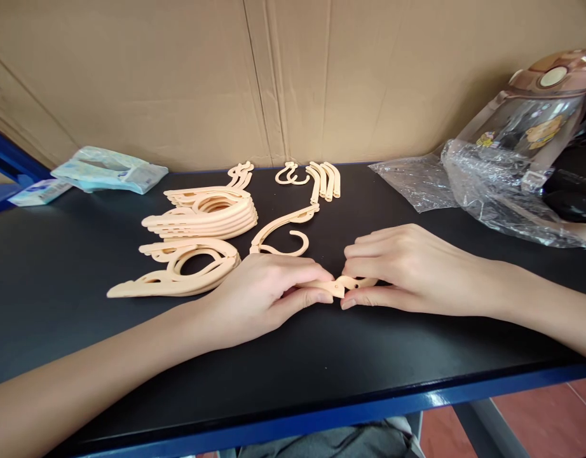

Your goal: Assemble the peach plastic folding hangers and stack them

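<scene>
Here, the left hand (269, 283) and right hand (410, 267) pinch cream plastic pieces (337, 289) end to end, probably for steadiness.

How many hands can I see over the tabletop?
2. The left hand grips the left part of a beige piece; the right hand grips its right part, above the black tabletop.

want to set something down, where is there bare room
Bare: the black table between packets, cream stacks and left forearm; the front strip between left hand and blue edge; the patch between right hand and plastic bag. Crowded: back centre, with stacks and loose cream pieces; back right, with bag and bottle.
</scene>
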`<state>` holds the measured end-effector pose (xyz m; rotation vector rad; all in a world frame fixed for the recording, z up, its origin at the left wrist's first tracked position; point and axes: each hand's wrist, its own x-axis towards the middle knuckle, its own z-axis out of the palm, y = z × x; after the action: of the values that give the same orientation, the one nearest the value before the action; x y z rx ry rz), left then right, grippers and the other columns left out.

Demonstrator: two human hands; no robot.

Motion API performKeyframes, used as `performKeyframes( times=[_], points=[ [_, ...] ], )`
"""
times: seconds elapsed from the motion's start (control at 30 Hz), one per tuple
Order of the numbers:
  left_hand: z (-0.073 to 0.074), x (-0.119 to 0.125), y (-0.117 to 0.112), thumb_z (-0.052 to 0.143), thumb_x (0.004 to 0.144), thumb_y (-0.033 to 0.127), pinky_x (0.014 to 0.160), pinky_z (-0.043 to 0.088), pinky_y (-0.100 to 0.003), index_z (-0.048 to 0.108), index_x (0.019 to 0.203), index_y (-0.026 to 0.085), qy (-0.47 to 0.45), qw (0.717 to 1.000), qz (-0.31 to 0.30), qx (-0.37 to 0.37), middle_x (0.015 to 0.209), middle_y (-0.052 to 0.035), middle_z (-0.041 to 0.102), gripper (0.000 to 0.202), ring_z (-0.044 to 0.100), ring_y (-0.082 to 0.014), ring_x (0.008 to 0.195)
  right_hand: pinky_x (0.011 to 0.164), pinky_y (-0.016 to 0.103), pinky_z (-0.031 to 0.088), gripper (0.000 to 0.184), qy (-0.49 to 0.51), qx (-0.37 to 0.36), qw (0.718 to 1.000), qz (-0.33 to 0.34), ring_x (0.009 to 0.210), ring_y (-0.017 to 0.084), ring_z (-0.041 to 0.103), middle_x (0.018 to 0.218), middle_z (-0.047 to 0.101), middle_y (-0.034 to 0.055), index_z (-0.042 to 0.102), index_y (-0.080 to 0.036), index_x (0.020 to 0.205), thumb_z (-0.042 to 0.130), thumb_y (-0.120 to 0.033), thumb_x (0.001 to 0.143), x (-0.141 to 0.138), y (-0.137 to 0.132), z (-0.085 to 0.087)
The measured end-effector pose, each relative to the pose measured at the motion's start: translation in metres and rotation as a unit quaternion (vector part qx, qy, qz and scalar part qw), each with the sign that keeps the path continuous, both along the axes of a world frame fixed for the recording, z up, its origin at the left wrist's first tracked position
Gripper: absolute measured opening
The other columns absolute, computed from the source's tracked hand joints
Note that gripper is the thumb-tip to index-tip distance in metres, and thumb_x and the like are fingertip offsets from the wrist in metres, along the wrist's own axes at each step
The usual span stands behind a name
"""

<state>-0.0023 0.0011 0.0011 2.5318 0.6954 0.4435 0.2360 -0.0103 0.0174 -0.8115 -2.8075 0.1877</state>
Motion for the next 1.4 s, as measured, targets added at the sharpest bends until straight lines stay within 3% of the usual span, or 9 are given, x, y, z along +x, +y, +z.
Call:
performKeyframes(
  times=[0.1,0.2,0.4,0.47,0.63,0.83,0.97,1.2,1.4],
  points=[
    [0.000,0.001,0.000,0.051,0.100,0.027,0.068,0.039,-0.017,0.069,0.094,0.020,0.007,1.000,-0.005,0.005,0.084,0.0051,0.069,0.020,0.061,-0.0080,0.074,0.052,0.025,0.026,0.034,-0.018,-0.071,0.997,-0.020,0.054,0.010,0.046,0.060,0.050,-0.0049,0.058,-0.017,0.071,0.056,-0.040,0.096,-0.001,-0.001,0.003],
    [0.001,0.002,0.000,0.050,0.101,0.026,0.068,0.039,-0.018,0.069,0.094,0.019,0.019,0.999,-0.021,0.022,0.082,0.0047,0.068,0.021,0.061,-0.0085,0.074,0.054,0.025,0.028,0.030,-0.021,-0.077,0.997,-0.006,0.059,0.011,0.051,0.062,0.054,-0.0045,0.060,-0.017,0.073,0.058,-0.038,0.095,-0.002,0.000,0.003],
    [0.001,-0.001,-0.001,0.050,0.101,0.026,0.075,0.043,-0.015,0.068,0.100,0.022,0.010,0.999,-0.031,0.029,0.094,0.0057,0.073,0.018,0.067,-0.0078,0.084,0.057,0.029,0.028,0.032,-0.036,0.135,0.990,-0.006,0.062,0.013,0.046,0.068,0.055,-0.0017,0.057,-0.018,0.073,0.049,-0.034,0.100,0.007,0.006,0.000],
    [0.001,-0.001,-0.001,0.050,0.101,0.026,0.077,0.044,-0.015,0.068,0.101,0.022,0.012,0.999,-0.028,0.021,0.097,0.0059,0.073,0.018,0.068,-0.0077,0.087,0.056,0.029,0.026,0.033,-0.037,0.152,0.987,-0.022,0.060,0.013,0.044,0.066,0.052,-0.0022,0.055,-0.018,0.072,0.050,-0.035,0.099,0.010,0.008,0.001],
    [0.001,0.000,-0.001,0.052,0.100,0.025,0.078,0.044,-0.014,0.067,0.098,0.022,0.001,1.000,-0.021,-0.002,0.097,0.0068,0.074,0.015,0.068,-0.0070,0.089,0.053,0.028,0.023,0.032,-0.016,0.055,0.998,-0.030,0.056,0.010,0.041,0.064,0.047,-0.0036,0.055,-0.017,0.072,0.051,-0.035,0.098,0.008,0.008,0.004],
    [0.000,-0.001,-0.002,0.057,0.097,0.030,0.075,0.046,-0.015,0.061,0.109,0.024,-0.013,0.999,0.019,-0.026,0.099,0.0069,0.073,0.014,0.068,-0.0076,0.086,0.055,0.026,0.027,0.043,-0.035,-0.109,0.992,-0.050,0.053,0.010,0.042,0.061,0.046,-0.0044,0.049,-0.019,0.073,0.031,-0.043,0.105,0.003,0.001,0.006],
    [0.002,-0.001,-0.004,0.055,0.098,0.033,0.067,0.045,-0.016,0.058,0.111,0.025,-0.009,0.999,0.037,-0.034,0.093,0.0072,0.072,0.016,0.068,-0.0075,0.077,0.053,0.025,0.027,0.046,0.017,-0.174,0.983,-0.051,0.049,0.010,0.037,0.057,0.038,-0.0066,0.044,-0.021,0.072,0.026,-0.048,0.105,0.000,-0.001,0.004],
    [0.003,-0.001,-0.003,0.052,0.099,0.030,0.067,0.047,-0.018,0.055,0.118,0.025,-0.019,0.998,0.025,-0.059,0.088,0.0065,0.074,0.019,0.069,-0.0101,0.077,0.049,0.023,0.025,0.039,0.014,-0.201,0.979,-0.041,0.049,0.008,0.034,0.059,0.034,-0.0092,0.055,-0.018,0.081,0.061,-0.056,0.088,-0.008,-0.001,0.002],
    [0.002,-0.001,-0.002,0.050,0.101,0.028,0.070,0.046,-0.017,0.055,0.113,0.025,-0.023,0.998,0.010,-0.055,0.093,0.0073,0.073,0.014,0.069,-0.0086,0.081,0.046,0.022,0.023,0.045,-0.013,-0.158,0.985,-0.067,0.047,0.007,0.035,0.058,0.038,-0.0098,0.046,-0.020,0.076,0.067,-0.060,0.081,-0.011,-0.008,-0.002]
  ],
)
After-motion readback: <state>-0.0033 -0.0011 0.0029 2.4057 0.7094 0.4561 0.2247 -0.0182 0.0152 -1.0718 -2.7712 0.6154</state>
